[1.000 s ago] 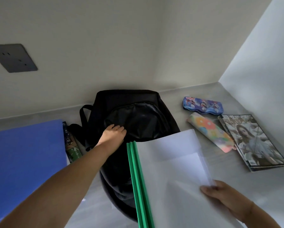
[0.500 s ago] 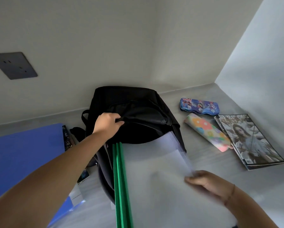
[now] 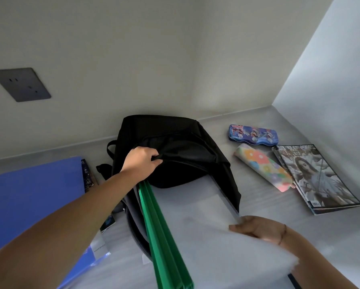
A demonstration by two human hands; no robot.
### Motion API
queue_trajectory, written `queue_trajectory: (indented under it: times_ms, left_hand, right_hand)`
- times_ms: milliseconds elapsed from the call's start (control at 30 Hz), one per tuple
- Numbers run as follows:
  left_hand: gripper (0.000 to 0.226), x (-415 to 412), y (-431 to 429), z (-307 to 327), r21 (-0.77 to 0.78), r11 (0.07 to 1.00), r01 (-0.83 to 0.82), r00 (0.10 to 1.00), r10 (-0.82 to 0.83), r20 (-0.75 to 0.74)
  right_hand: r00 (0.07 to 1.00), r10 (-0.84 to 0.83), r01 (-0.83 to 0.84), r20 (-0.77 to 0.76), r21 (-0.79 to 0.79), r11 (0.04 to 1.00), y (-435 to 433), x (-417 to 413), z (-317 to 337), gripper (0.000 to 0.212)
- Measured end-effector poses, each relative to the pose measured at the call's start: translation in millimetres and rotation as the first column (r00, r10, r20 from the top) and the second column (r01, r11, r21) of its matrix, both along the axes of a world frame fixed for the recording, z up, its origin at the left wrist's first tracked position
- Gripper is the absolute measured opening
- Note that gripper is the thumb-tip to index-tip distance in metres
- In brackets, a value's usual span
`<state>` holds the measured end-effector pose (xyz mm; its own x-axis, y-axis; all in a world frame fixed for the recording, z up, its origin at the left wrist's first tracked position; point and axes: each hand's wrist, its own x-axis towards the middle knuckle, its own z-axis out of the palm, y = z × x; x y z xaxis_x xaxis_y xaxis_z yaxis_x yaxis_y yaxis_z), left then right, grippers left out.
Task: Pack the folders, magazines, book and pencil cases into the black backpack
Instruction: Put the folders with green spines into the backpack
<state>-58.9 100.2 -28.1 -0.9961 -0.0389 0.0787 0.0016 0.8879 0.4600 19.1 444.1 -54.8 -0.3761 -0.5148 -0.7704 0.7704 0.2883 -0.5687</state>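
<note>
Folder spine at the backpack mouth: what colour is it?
The spine is green, seen in the head view.

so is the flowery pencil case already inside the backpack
No, the flowery pencil case lies out on the table, between the black backpack and the magazines.

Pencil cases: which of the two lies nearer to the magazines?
The soft flowered pencil case, right beside the magazines; the blue tin pencil case lies farther back, apart from them.

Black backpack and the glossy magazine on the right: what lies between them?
In the head view, a flat pastel flower-print pencil case lies between the black fabric backpack and the glossy magazine.
</note>
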Motion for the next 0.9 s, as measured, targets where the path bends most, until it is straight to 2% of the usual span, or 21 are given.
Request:
queue_trajectory:
  times_ms: [100, 233, 300, 400, 467, 533, 633, 700, 800, 900]
  left_hand:
    - [0.022, 0.8, 0.6, -1.1, -0.019, 1.000, 0.017, 1.000, -0.017, -0.008]
    - [0.017, 3.4, 4.7, -5.4, -0.060, 0.995, 0.075, 0.997, -0.075, -0.002]
    - [0.016, 6.3, 6.1, -9.9, -0.088, 0.991, 0.105, 0.994, -0.106, -0.009]
    - [0.017, 10.3, 8.4, -17.9, -0.110, 0.984, 0.139, 0.990, -0.139, 0.006]
    - [0.017, 12.4, 9.9, -23.3, -0.108, 0.983, 0.151, 0.989, -0.151, 0.014]
    - [0.016, 14.0, 9.5, -28.6, -0.075, 0.990, 0.122, 0.992, -0.122, 0.003]
    - [0.014, 16.0, 7.1, -37.3, 0.011, 1.000, 0.022, 1.000, -0.022, -0.011]
    - [0.013, 16.7, 8.3, -41.7, 0.045, 0.998, -0.033, 0.999, 0.033, 0.006]
    - [0.012, 16.1, 10.6, -44.7, 0.095, 0.992, -0.079, 0.997, 0.077, 0.024]
    - [0.012, 16.2, 10.5, -43.9, 0.089, 0.995, -0.051, 0.999, 0.050, 0.019]
  right_hand:
    - [0.995, 0.052, -0.044, -0.083, 0.091, 0.995, -11.6, -11.0, 2.3, 0.025]
    - [0.966, -0.169, 0.200, -0.196, 0.155, 0.967, -24.3, -25.8, -13.6, 0.017]
    - [0.952, -0.120, 0.191, -0.283, 0.237, 0.952, -31.7, -32.5, -16.2, 0.016]
    - [0.908, 0.035, 0.140, -0.418, 0.381, 0.914, -42.0, -53.3, -16.3, 0.042]
    - [0.869, 0.122, 0.102, -0.480, 0.414, 0.904, -51.0, -69.4, -13.8, 0.046]
    - [0.839, 0.152, 0.110, -0.523, 0.436, 0.893, -60.0, -81.8, -10.9, 0.041]
    - [0.835, 0.101, 0.177, -0.541, 0.439, 0.881, -59.2, -82.9, -10.6, 0.026]
    - [0.852, 0.092, 0.182, -0.516, 0.455, 0.872, -49.1, -71.2, -13.1, 0.034]
    - [0.866, 0.093, 0.169, -0.491, 0.464, 0.870, -38.7, -44.7, -20.0, 0.025]
    - [0.816, 0.038, 0.300, -0.577, 0.478, 0.826, -44.8, -41.7, -29.5, 0.015]
